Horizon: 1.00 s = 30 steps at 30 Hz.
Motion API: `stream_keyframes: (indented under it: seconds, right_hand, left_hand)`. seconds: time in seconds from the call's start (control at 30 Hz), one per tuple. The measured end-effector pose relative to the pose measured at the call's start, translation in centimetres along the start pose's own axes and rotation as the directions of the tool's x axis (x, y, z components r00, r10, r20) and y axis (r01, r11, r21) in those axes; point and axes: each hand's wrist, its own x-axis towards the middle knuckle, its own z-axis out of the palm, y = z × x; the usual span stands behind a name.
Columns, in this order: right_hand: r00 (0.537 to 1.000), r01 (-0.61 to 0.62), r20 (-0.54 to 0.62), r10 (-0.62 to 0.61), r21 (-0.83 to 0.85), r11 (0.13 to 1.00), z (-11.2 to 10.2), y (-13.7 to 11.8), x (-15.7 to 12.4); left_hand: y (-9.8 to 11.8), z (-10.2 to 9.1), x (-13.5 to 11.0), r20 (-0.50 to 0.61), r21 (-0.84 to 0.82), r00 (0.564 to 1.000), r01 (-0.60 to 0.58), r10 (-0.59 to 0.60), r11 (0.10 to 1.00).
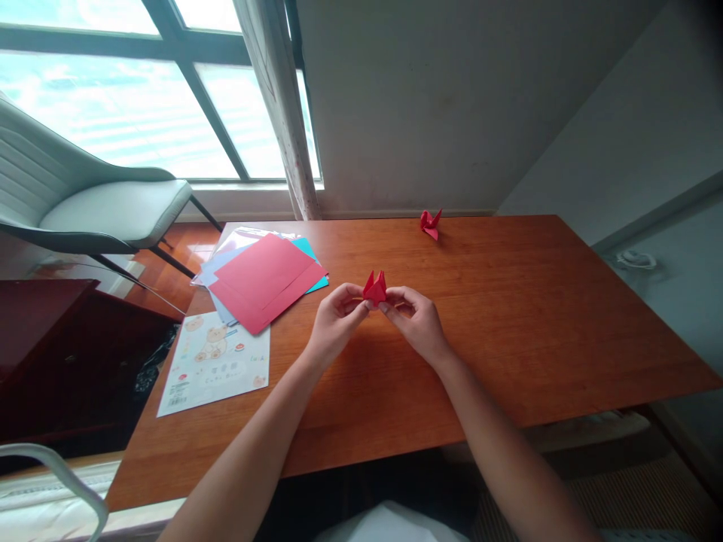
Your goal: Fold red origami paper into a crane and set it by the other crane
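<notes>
Both my hands meet over the middle of the wooden table (508,316). Between them is a small folded red paper piece (375,287) with two points sticking up. My left hand (334,322) pinches its left side with thumb and fingers closed. My right hand (414,318) pinches its right side the same way. The lower part of the paper is hidden by my fingers. A finished red paper crane (430,222) stands at the table's far edge, well away from both hands.
A stack of coloured paper sheets (263,277), red on top, lies at the left of the table. In front of it lies a printed package with a bear drawing (218,361). A grey chair (84,203) stands by the window at left.
</notes>
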Motion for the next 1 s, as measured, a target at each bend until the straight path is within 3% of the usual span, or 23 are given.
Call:
stream_keyframes:
  seconds: [0.2,0.37,0.47,0.77,1.0]
  right_hand:
    - [1.0,-0.004,-0.001,0.004,-0.043,0.999,0.0,-0.2,-0.2]
    - [0.989,0.146,0.053,-0.138,-0.221,0.964,0.1,-1.0,-0.4]
    - [0.974,0.226,0.084,-0.21,-0.323,0.919,0.1,-1.1,-0.4]
    - [0.93,0.36,0.136,-0.342,-0.531,0.767,0.2,-0.1,-0.5]
    - [0.918,0.39,0.181,-0.352,-0.56,0.731,0.2,-0.1,-0.6]
  left_hand:
    - [-0.4,0.0,0.1,-0.022,-0.015,1.0,-0.013,0.012,1.0]
    - [-1.0,0.1,0.1,-0.058,0.043,0.993,-0.102,0.105,0.994]
    - [-1.3,0.0,-0.1,-0.002,0.105,0.99,-0.142,0.143,0.984]
    - [-0.8,0.4,-0.5,0.058,0.129,0.996,-0.078,0.071,0.989]
    - [-0.7,0.4,-0.6,0.036,0.229,0.995,-0.102,0.097,0.968]
